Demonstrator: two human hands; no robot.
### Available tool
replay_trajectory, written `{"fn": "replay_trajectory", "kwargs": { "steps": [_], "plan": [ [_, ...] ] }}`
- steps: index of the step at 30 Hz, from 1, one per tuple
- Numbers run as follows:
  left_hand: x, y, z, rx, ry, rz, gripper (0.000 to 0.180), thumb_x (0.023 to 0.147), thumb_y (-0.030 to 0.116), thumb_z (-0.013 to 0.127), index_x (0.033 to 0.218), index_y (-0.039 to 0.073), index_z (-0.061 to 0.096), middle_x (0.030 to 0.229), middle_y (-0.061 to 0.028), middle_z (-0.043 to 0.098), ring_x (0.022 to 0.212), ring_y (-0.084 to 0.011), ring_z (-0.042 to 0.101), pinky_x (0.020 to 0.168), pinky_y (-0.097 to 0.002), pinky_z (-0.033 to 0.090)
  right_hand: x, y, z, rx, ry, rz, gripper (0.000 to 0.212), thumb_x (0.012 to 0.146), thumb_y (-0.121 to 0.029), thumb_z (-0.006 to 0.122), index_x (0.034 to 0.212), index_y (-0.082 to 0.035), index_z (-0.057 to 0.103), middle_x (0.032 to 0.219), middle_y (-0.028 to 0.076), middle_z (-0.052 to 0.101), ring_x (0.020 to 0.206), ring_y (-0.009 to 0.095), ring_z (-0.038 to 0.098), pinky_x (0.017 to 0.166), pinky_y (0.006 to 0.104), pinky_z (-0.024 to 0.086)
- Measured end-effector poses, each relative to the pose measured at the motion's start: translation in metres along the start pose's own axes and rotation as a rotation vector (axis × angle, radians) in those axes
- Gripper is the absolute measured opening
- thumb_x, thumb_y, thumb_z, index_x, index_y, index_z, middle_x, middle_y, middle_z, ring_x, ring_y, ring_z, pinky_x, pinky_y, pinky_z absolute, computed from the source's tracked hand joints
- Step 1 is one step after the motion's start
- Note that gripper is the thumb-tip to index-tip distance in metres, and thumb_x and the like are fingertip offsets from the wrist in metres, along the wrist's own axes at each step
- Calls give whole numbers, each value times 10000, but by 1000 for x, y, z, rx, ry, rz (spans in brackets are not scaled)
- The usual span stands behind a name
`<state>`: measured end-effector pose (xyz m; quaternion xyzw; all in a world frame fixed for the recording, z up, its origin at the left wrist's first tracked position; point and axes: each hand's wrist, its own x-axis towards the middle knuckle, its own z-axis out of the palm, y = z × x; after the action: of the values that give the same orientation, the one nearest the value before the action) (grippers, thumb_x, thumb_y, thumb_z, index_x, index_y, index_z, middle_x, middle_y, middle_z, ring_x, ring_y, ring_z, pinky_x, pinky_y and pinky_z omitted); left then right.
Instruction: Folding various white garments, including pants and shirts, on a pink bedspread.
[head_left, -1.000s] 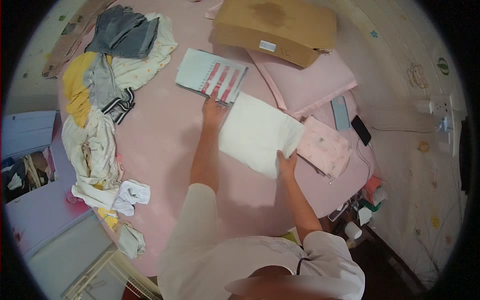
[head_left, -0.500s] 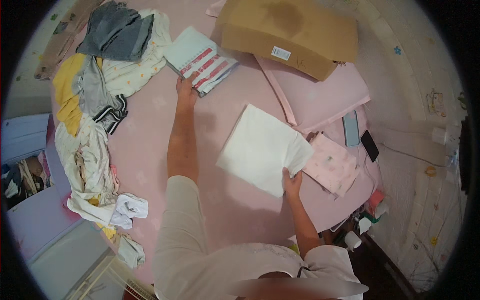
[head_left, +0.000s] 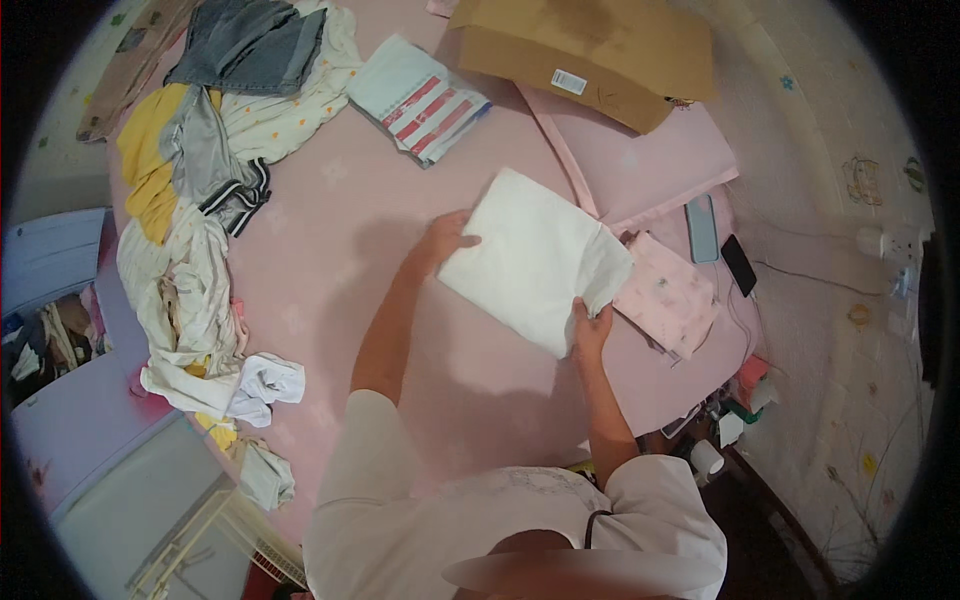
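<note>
A folded white cloth [head_left: 530, 260] lies in front of me over the pink bed sheet, its right end creased. My right hand [head_left: 592, 325] pinches its lower right edge, thumb on top. At the left edge my left hand [head_left: 450, 240] has its thumb over the cloth; its other fingers are partly hidden, and it appears to grip there. Beyond them lies a folded stack [head_left: 425, 105] with a pale green top part and red and white stripes. A folded pink patterned cloth [head_left: 668, 298] rests just right of the white one.
Along the left lie rumpled clothes: grey-blue jeans [head_left: 245, 50], a yellow garment [head_left: 150, 165] and white ones [head_left: 185, 280]. A cardboard box [head_left: 590, 50] stands on a pink pillow [head_left: 650, 165] at the far right. Two phones, one in a pale blue case [head_left: 702, 228], one black [head_left: 739, 265], lie near cables.
My left hand has let go of the striped stack and come back to the left edge of the white cloth. My right hand stays on the cloth; the view has shifted slightly.
</note>
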<state>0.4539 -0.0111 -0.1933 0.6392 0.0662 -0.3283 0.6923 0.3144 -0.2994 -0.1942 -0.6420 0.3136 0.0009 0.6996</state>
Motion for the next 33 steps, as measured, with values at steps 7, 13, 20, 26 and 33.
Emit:
{"fn": "replay_trajectory", "kwargs": {
  "steps": [7, 13, 20, 26, 33],
  "plan": [
    [27, 31, -5, 802, 467, 468, 508, 906, 156, 614, 1386, 58, 479, 1372, -158, 544, 1288, -341, 483, 1068, -425, 378, 3, -25, 34, -370, 34, -164, 712, 869, -123, 673, 1463, 36, 314, 1471, 228, 381, 1347, 315, 388, 1119, 404, 304],
    [-94, -28, 50, 1049, 741, 354, 522, 930, 142, 551, 1440, 132, 438, 1503, -183, 374, 1392, -423, 308, 1094, -601, 269, -32, -53, 80, -1106, -176, -725, 890, 816, -283, 714, 1544, -113, 231, 1584, 244, 174, 1462, 447, 142, 1152, 600, 169],
    [-316, -195, 101, 922, 776, -453, 598, 956, 241, 511, 1515, 178, 308, 1599, -167, 185, 1448, -456, 173, 1093, -696, 176, 62, -75, 88, -1858, -488, -566, 1085, 732, -463, 792, 1571, -239, 142, 1616, 204, 106, 1471, 456, 109, 1111, 689, 176],
    [-477, -333, 98, 265, 1219, -903, 1094, 770, 602, 694, 1566, 241, 37, 1610, -216, -53, 1429, -553, -28, 1025, -787, 149, -18, -64, 112, -1652, -991, -737, 939, 725, -332, 822, 1513, -210, 325, 1596, 224, 157, 1452, 472, 157, 1100, 680, 231],
    [-465, -273, 58, -161, 968, -1237, 1544, 538, 643, 863, 1499, 234, -275, 1526, -260, -323, 1381, -565, -242, 950, -846, 147, -146, 26, 230, -1238, -1303, -972, 752, 763, -227, 776, 1428, -98, 448, 1450, 263, 408, 1334, 408, 420, 1075, 444, 411]
  ]
}}
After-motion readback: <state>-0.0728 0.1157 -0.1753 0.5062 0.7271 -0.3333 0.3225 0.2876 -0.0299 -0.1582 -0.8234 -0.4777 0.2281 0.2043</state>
